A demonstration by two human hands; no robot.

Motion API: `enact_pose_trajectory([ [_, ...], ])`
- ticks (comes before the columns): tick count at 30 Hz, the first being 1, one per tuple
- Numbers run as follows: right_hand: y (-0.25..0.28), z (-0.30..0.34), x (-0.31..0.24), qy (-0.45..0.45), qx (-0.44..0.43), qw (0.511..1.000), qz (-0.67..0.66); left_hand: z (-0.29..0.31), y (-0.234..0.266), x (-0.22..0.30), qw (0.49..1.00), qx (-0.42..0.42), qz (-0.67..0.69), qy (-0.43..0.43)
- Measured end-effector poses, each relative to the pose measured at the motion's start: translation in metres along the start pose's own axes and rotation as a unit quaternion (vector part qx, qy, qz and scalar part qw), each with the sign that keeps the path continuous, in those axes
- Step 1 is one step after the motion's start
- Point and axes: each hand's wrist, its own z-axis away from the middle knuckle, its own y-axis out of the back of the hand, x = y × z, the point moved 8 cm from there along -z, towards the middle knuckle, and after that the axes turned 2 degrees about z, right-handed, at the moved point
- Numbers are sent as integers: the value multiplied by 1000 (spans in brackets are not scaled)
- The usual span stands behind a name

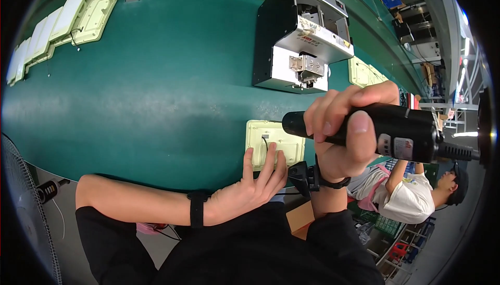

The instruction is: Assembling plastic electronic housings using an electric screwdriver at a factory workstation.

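One flat, pale square panel (274,144) lies under the open left hand (250,188). The right hand (346,134) grips one round black screwdriver (396,131).

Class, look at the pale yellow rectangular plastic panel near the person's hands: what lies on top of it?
A thin black wire and the left hand fingertips rest on the pale yellow rectangular plastic panel; its near edge is hidden.
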Motion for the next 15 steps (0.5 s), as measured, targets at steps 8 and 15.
enact_pose_trajectory([
  [8, -1, 4, 8, -6, -1, 1000, 13, 0, -1, 1, 1000, 1, -4, 4],
  [15, 1, 7, 13, -10, 39, 999, 22, 1, 4, -1, 1000, -4, 4, -11],
])
